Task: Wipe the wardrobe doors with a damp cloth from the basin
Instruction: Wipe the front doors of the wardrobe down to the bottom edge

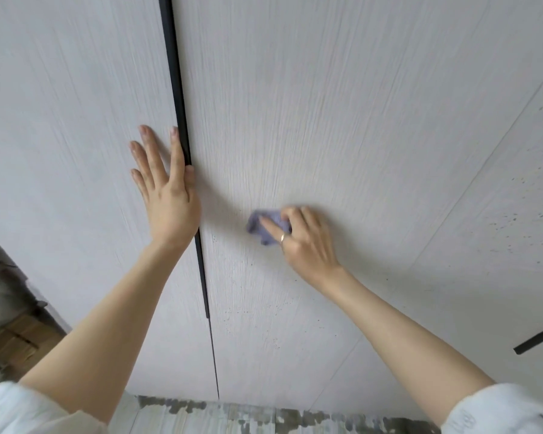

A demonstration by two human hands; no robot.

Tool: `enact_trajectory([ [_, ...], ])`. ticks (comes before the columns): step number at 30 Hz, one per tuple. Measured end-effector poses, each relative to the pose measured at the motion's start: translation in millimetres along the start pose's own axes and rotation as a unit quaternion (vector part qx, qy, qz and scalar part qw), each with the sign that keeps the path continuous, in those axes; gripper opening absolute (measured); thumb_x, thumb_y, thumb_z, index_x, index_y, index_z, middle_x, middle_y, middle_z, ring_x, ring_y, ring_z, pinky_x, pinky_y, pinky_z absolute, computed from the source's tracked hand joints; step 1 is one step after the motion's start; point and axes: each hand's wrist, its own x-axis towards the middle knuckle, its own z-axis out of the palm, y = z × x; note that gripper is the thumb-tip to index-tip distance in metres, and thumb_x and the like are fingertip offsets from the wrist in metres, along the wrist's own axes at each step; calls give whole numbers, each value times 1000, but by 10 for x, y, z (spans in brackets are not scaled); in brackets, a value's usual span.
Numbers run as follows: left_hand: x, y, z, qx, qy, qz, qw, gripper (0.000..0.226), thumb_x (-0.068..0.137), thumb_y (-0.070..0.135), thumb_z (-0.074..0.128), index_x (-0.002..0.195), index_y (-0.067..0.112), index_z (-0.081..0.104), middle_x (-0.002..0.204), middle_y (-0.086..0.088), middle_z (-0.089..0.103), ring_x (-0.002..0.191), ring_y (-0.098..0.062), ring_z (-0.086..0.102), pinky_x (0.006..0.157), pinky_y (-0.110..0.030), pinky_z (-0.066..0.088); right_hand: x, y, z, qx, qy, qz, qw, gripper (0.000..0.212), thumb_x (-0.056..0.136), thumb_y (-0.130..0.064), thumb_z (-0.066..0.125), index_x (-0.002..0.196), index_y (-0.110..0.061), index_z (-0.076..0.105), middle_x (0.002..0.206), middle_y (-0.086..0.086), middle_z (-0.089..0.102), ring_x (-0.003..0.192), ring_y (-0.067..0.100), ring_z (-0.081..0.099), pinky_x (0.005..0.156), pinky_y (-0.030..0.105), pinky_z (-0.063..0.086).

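Note:
Pale wood-grain wardrobe doors fill the head view. The middle door (311, 120) has a small purple cloth (264, 228) bunched against it. My right hand (304, 239) grips that cloth with curled fingers and presses it to the door. My left hand (163, 186) lies flat, fingers straight, on the left door (76, 120). Its thumb touches the black handle strip (177, 89) that runs down the gap between the two doors.
A third door (499, 230) lies to the right, speckled with small dark spots, with a black handle strip (536, 339) near its lower edge. A mottled grey floor (232, 415) shows below the doors. Brown flooring and a grey wall (3, 308) show at lower left.

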Motion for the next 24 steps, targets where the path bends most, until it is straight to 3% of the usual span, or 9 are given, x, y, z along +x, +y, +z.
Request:
enact_trajectory([
  [4,2,-16,3,3,-4,5,1000,52,101,12,26,151,19,11,156,-19,-6,142,-40,-11,112,-53,-3,337,-136,90,29,76,105,991,42,77,2,63,115,-17,64,96,4,45,77,24,38,62,32,31],
  [6,-4,-36,-6,6,-15,12,1000,53,101,13,26,151,19,10,156,-19,-7,142,-40,-12,112,-53,-4,96,-262,187,-1,29,12,1000,27,83,-8,62,108,-17,70,90,5,58,75,23,42,59,34,36],
  [8,-11,-38,-16,8,-25,17,1000,52,102,15,26,151,19,9,156,-19,-9,142,-40,-14,112,-53,-5,-226,-369,244,-59,-73,-117,989,19,81,-22,63,96,-20,74,83,0,65,71,19,53,59,29,42],
  [11,-10,-63,-53,16,-36,25,999,52,102,17,25,151,19,9,156,-19,-9,142,-40,-14,112,-52,-5,-293,-425,286,-80,-154,-156,973,24,68,-32,78,90,-23,73,82,-4,66,68,15,59,61,25,46],
  [13,-19,-76,-75,20,-45,30,998,52,102,17,25,151,19,8,156,-19,-10,142,-39,-15,112,-50,-6,-77,-425,268,-63,-98,-122,986,17,78,-24,69,94,-20,73,78,-1,63,67,18,57,59,28,43],
  [16,-25,-106,-104,28,-55,34,998,53,101,14,27,151,18,9,156,-19,-9,142,-39,-14,113,-50,-6,391,-443,212,-11,17,-22,1000,31,86,-2,49,104,-12,71,80,8,62,72,24,48,58,33,35],
  [19,-32,-119,-131,38,-66,42,996,54,101,15,29,151,19,8,156,-19,-9,142,-38,-13,113,-49,-6,639,-522,232,0,53,47,998,37,84,2,45,109,-10,69,85,12,62,75,25,40,60,34,37],
  [22,-53,-145,-168,54,-73,52,995,53,103,18,29,150,18,5,156,-19,-7,143,-38,-12,114,-48,-5,375,-665,373,-40,4,-22,999,29,90,-5,48,105,-15,71,82,5,63,72,23,42,59,32,35],
  [24,-73,-171,-191,62,-79,53,994,53,103,20,29,148,19,2,157,-17,-7,143,-37,-12,115,-48,-4,14,-769,467,-73,-102,-122,985,19,86,-19,56,94,-21,73,81,-4,64,71,18,53,61,27,40],
])
